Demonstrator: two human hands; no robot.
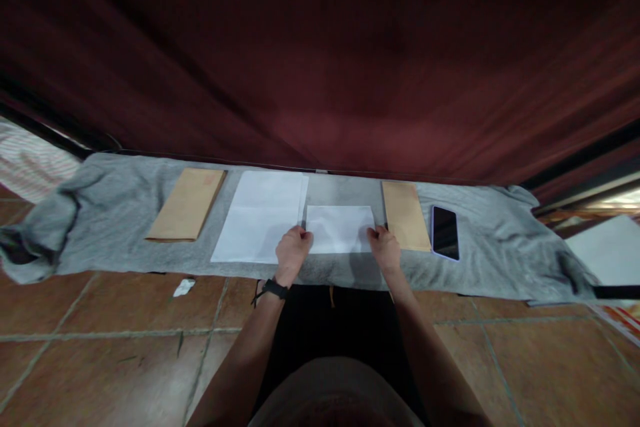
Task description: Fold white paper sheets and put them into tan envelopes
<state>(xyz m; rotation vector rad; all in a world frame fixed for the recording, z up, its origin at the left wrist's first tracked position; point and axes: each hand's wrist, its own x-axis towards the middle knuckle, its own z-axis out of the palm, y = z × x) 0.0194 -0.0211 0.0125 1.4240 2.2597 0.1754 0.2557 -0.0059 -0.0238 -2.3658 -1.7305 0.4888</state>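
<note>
A folded sheet of white paper point(340, 228) lies in front of me on a grey cloth. My left hand point(294, 248) pinches its left edge, and a dark band circles that wrist. At the paper's right edge, my right hand point(385, 247) has its thumb and fingers closed on it. Larger white sheets point(260, 213) are stacked just left of my left hand. Beside my right hand rests a brown envelope point(406, 213). Farther left is a stack of brown envelopes point(187, 203) with faint red print near the top.
A phone point(445, 232) with a pale purple edge lies right of the single envelope. The grey cloth point(130, 213) covers a long narrow surface. Behind it hangs a dark red curtain point(320, 80). A scrap of white paper point(184, 287) is on the tiled floor point(125, 373).
</note>
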